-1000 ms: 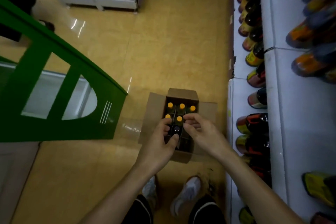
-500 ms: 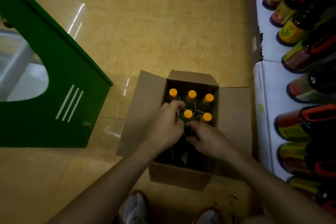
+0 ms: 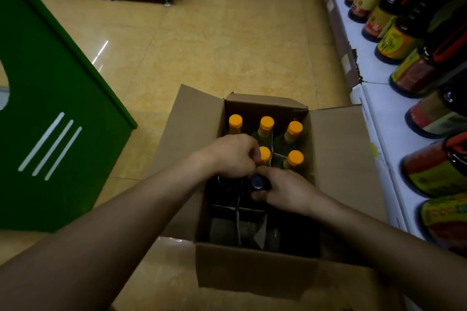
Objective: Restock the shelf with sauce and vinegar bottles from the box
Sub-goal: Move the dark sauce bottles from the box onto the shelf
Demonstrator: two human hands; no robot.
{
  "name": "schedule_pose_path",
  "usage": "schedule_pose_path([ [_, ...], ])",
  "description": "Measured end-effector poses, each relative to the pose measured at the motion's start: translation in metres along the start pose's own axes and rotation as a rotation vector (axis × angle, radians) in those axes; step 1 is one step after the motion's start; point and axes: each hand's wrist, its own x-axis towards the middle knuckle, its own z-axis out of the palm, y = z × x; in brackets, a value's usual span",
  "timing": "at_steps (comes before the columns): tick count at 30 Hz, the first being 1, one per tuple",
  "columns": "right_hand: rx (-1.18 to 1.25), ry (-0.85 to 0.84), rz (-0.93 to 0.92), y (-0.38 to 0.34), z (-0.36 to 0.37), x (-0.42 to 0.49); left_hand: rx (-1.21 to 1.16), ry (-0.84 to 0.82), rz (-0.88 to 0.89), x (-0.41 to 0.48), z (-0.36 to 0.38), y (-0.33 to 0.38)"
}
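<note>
**In the box on the floor: both hands go for the dark bottles**

On the tiled floor (image 3: 227, 45) beside the shelf (image 3: 386, 118), the open cardboard box (image 3: 341, 159) sits with its flaps spread. Five orange-capped bottles (image 3: 266, 124) stand upright in the far cells. The near cells, split by a cardboard divider (image 3: 237, 212), look empty, though it is dim down there.

The right hand (image 3: 285, 189) reaches into the middle row. Its fingers (image 3: 267, 171) and thumb curl round the neck of a dark-capped bottle (image 3: 257, 181), which stands in its cell and is not yet lifted. The left hand (image 3: 232, 156) hovers just beside it over the left middle cell, knuckles up and fingers curled under. Something dark shows beneath it, but whether the hand has hold of anything cannot be told.

The bottles are probably glass and full, so they will be heavy for their size, rigid, smooth and breakable. A grip on the cap alone would be weak. The safer hold is round the neck under the cap, drawing straight up so the body clears the divider, then a second hand under the base or round the body. The dark bottles on the shelf (image 3: 399, 43) stand close together, so each new bottle should go down gently.
</note>
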Motion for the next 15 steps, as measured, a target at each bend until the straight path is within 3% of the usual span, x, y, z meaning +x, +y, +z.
schedule_pose_path([
  [7, 0.406, 0.188, 0.068, 0.013, 0.038, 0.000, 0.165, -0.085, 0.036, -0.005, 0.011, -0.013],
  [15, 0.465, 0.329, 0.051, 0.013, 0.053, -0.006, 0.228, -0.130, 0.063, -0.003, 0.019, -0.017],
])
